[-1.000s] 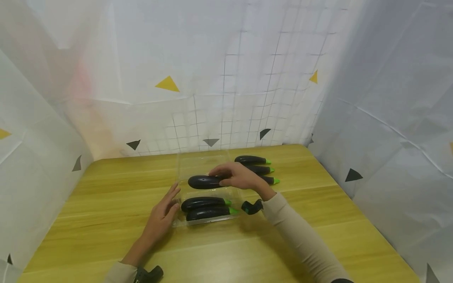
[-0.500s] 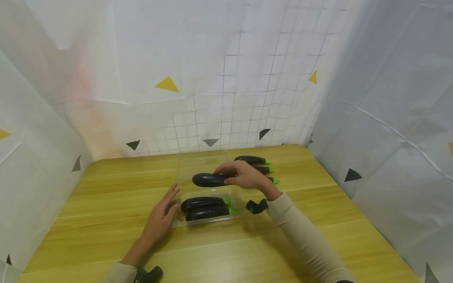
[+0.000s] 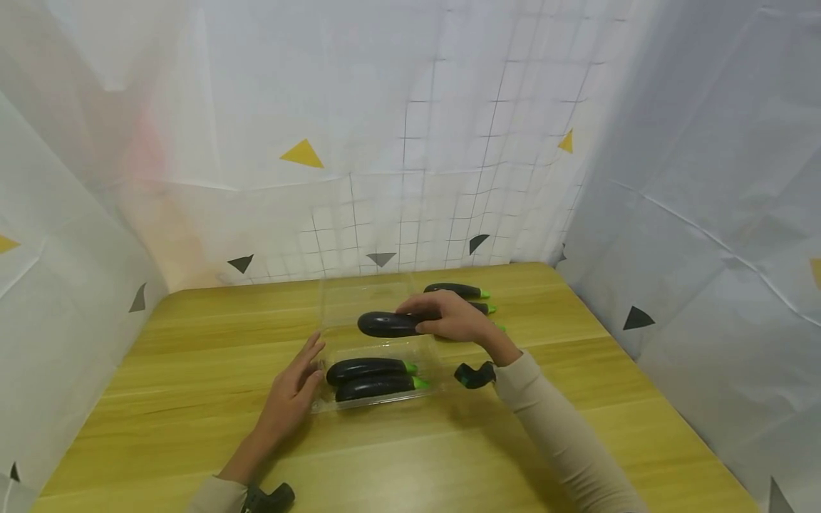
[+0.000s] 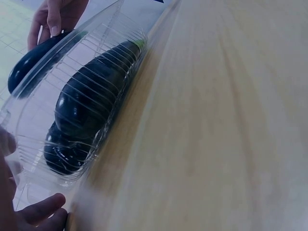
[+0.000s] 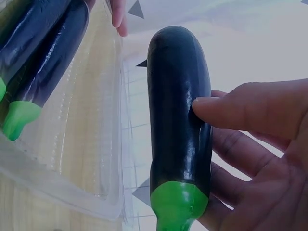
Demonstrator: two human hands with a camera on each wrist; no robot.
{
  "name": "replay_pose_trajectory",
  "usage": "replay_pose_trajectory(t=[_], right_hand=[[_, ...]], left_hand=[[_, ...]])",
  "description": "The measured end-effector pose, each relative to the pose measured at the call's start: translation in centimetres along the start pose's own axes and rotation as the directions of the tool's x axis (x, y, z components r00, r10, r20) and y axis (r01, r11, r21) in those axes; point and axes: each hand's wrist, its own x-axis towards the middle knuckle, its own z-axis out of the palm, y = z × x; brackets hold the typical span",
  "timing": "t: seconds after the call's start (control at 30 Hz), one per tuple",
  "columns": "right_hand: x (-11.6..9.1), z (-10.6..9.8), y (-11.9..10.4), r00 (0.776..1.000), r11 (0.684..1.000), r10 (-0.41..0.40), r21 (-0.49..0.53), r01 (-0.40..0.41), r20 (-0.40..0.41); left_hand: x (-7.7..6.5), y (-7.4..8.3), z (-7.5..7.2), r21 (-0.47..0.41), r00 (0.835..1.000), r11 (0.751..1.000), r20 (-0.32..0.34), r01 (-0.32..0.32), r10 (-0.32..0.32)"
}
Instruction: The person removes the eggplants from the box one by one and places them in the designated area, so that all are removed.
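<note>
My right hand (image 3: 452, 318) grips a dark purple eggplant (image 3: 385, 325) above the back of a clear plastic container (image 3: 420, 350). In the right wrist view, the thumb lies across the held eggplant (image 5: 178, 110), with the fingers behind it and the green stem end nearest the camera. Two more eggplants, the rear one (image 3: 365, 368) and the front one (image 3: 377, 387), lie side by side in the container, stems to the right. At the container's left end rests my left hand (image 3: 290, 395), its fingers fairly straight against the wall.
The container's clear lid (image 3: 365, 303) lies folded open toward the back wall. Several eggplants (image 3: 452, 289) lie in a group at the back right, partly hidden by the right hand. White sheets with triangles surround the wooden table (image 3: 160, 399).
My right hand has moved a little to the right and slightly back, carrying the eggplant with it. The left hand stays in place at the container.
</note>
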Motion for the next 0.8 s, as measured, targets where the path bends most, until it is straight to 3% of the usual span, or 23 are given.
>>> replay_pose_trajectory(t=[0.8], right_hand=[[-2.1, -1.1, 0.6, 0.999, 1.000, 0.002, 0.016, -0.001, -0.048]], left_hand=[[0.0, 0.1, -0.1, 0.032, 1.000, 0.999, -0.010, -0.001, 0.001]])
